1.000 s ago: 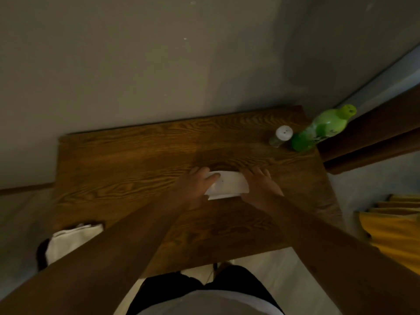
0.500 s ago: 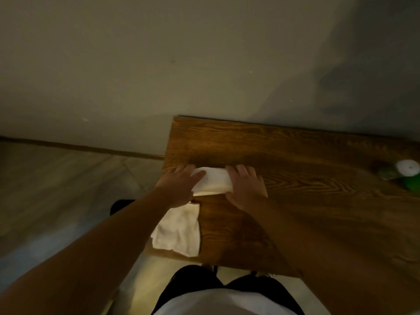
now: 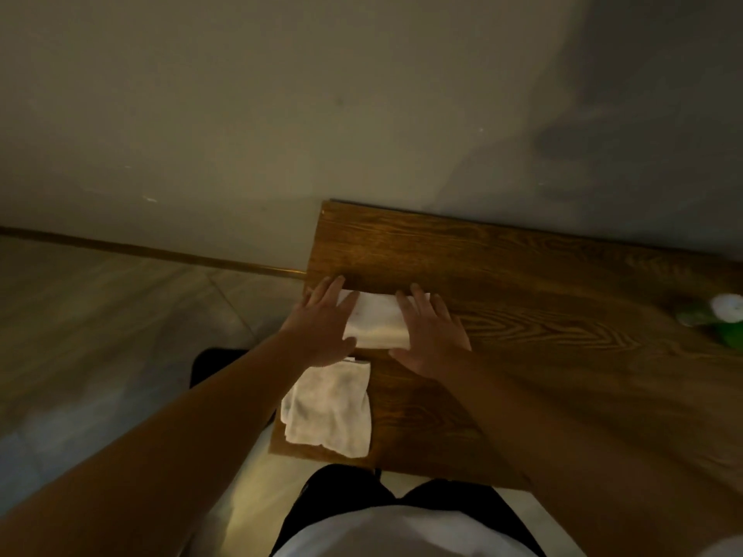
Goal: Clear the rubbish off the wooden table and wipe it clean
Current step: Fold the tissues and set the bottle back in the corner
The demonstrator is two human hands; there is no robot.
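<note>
A folded white tissue [image 3: 378, 323] lies flat near the left edge of the dark wooden table [image 3: 522, 299]. My left hand [image 3: 321, 323] presses on its left end, fingers spread flat, at the table's left edge. On the tissue's right end rests my right hand [image 3: 432, 331], palm down. Both hands pin the tissue against the wood. A second white cloth [image 3: 331, 408] lies crumpled at the front left corner of the table, just below my left hand and partly overhanging the edge.
At the far right of the table stand a small white-capped bottle [image 3: 723, 309] and a green bottle [image 3: 729, 337], cut off by the frame. A grey wall runs along the table's back. Tiled floor [image 3: 100, 323] lies to the left. A dark object [image 3: 213, 361] sits on the floor.
Both hands slid the tissue from the table's middle to its left edge. The view turned left, so the bottles moved to the far right and the cloth came into full view.
</note>
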